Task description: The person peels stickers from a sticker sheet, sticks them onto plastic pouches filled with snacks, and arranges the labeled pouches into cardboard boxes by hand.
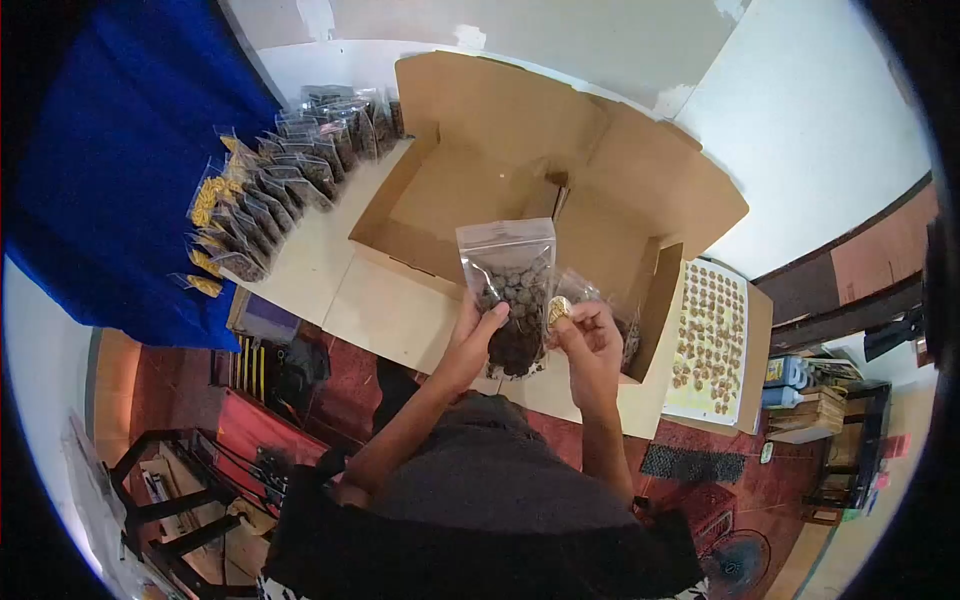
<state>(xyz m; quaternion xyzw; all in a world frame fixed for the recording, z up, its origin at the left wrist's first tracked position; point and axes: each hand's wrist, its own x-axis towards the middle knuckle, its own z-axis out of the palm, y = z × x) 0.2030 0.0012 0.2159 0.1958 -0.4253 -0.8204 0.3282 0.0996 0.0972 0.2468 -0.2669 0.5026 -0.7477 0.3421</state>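
Observation:
My left hand (472, 343) is closed around the lower left side of a clear zip-top bag (510, 285). Dark, lumpy round pieces fill its lower part, and the top strip of the bag stands up flat. Close to the bag's right edge, my right hand (592, 345) pinches a small round gold-and-white piece (559, 309) that resembles a sticker. I cannot tell whether this piece touches the bag. Behind both hands stands an open cardboard box (480, 190), with another clear bag (578, 287) partly hidden behind my right hand.
Rows of filled clear bags (300, 165) stand on the table (400, 310) at the left, some with yellow contents. At the right lies a white sheet (715, 345) with rows of small gold-brown pieces. A blue cloth (110, 180) hangs far left.

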